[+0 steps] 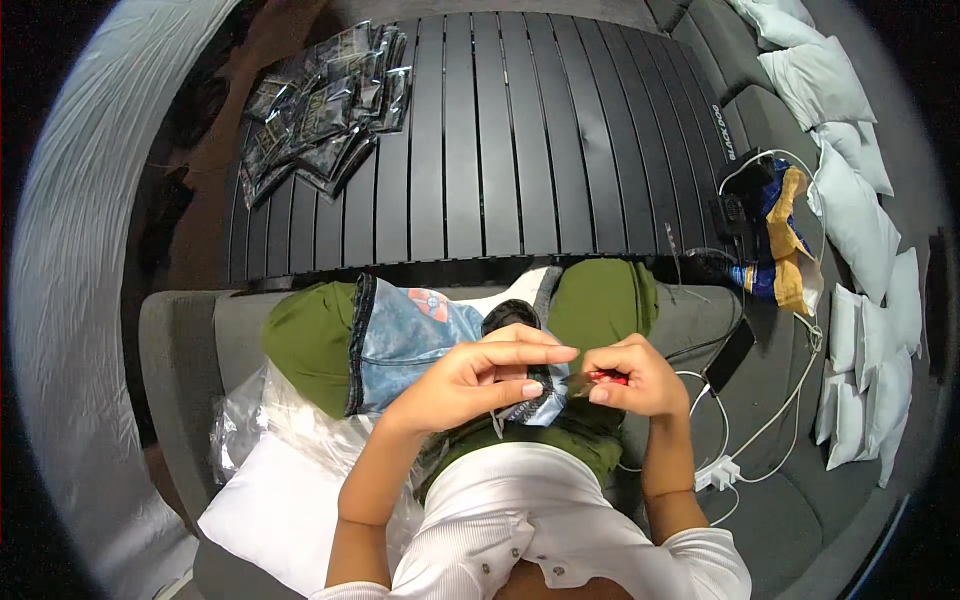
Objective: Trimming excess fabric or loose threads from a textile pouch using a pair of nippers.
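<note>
A blue denim-like cloth piece (405,335) with dark edging and a pinkish patch lies across my lap. My left hand (470,375) is curled around its right end, the index finger stretched out and the thumb by the dark edge. Just to the right, my right hand (645,378) is closed around a small red-handled tool (608,377). A short, blurred tip points from it toward the cloth; its exact kind is mostly hidden by my fingers. The two hands are close together but apart.
A black slatted table (520,140) stands ahead, with several dark clear-wrapped packets (330,110) at its far left. A white pillow (275,500) and clear plastic (240,415) lie left. To the right are a phone (731,355), white cables with a power strip (717,474), and a blue-and-yellow bag (785,240).
</note>
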`<state>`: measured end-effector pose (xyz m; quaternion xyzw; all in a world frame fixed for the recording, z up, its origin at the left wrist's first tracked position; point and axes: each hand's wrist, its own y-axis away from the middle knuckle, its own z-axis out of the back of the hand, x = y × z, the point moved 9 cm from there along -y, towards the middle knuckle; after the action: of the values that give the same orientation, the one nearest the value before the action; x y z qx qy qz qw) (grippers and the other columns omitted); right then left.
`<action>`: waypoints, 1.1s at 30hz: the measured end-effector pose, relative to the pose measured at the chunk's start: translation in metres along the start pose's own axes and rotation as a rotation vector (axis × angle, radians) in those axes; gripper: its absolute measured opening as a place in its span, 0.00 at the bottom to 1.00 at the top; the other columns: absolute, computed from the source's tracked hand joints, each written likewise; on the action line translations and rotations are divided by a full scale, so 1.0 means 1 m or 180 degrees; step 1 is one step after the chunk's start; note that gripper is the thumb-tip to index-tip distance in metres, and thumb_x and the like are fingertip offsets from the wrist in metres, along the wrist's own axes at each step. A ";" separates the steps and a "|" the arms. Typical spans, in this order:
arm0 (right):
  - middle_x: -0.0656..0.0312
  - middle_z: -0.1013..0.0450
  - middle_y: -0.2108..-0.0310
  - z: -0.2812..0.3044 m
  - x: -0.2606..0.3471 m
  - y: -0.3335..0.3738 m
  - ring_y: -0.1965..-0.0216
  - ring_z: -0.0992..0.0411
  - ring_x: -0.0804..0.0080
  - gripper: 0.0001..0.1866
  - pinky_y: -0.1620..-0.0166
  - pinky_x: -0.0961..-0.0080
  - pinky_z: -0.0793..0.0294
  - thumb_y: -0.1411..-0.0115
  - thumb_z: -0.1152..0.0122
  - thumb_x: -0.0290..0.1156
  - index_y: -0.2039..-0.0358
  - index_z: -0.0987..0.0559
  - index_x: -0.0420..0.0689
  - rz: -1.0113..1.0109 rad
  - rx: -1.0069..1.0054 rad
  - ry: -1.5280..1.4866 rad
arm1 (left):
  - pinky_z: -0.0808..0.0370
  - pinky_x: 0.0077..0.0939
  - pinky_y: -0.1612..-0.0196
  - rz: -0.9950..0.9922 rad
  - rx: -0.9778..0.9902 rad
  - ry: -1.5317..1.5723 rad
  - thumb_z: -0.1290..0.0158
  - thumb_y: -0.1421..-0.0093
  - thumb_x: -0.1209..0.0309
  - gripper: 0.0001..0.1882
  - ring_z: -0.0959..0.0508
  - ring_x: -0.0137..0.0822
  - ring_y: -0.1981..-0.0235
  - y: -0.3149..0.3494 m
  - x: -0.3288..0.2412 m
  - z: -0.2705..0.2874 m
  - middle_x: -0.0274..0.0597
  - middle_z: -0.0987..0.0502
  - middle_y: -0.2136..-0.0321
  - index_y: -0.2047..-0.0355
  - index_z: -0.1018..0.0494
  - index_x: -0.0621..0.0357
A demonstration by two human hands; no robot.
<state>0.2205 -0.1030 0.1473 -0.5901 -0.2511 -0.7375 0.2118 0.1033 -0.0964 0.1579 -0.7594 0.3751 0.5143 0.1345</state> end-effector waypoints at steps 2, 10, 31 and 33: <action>0.64 0.42 0.90 -0.004 0.005 -0.002 0.88 0.44 0.76 0.15 0.82 0.80 0.45 0.51 0.40 0.38 0.81 0.30 0.40 0.0023 0.0025 0.0071 | 0.38 0.17 0.58 0.0021 0.0018 0.0054 0.49 0.50 0.82 0.18 0.35 0.28 0.57 -0.001 0.001 -0.002 0.39 0.35 0.57 0.55 0.30 0.65; 0.64 0.42 0.90 -0.006 0.008 -0.003 0.88 0.44 0.75 0.15 0.82 0.79 0.45 0.51 0.40 0.38 0.82 0.31 0.41 0.0131 0.0065 0.0124 | 0.38 0.18 0.56 -0.0067 0.0076 0.0027 0.49 0.50 0.81 0.18 0.35 0.29 0.58 -0.002 0.002 -0.004 0.40 0.35 0.58 0.55 0.31 0.65; 0.64 0.43 0.90 -0.007 0.007 -0.004 0.89 0.45 0.73 0.17 0.83 0.78 0.46 0.52 0.40 0.39 0.84 0.34 0.41 0.0264 0.0074 0.0135 | 0.37 0.13 0.63 0.0029 0.0075 0.0079 0.49 0.50 0.81 0.19 0.35 0.25 0.62 -0.001 0.001 -0.006 0.38 0.35 0.58 0.55 0.30 0.64; 0.64 0.42 0.89 -0.007 0.009 -0.004 0.89 0.44 0.73 0.17 0.83 0.78 0.46 0.52 0.40 0.39 0.84 0.34 0.41 0.0295 0.0068 0.0097 | 0.37 0.13 0.63 -0.0014 0.0078 0.0059 0.49 0.50 0.81 0.19 0.34 0.26 0.62 -0.001 0.003 -0.005 0.38 0.35 0.58 0.55 0.30 0.64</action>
<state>0.2108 -0.1041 0.1541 -0.5874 -0.2281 -0.7331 0.2559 0.1079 -0.0999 0.1576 -0.7633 0.3809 0.5023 0.1414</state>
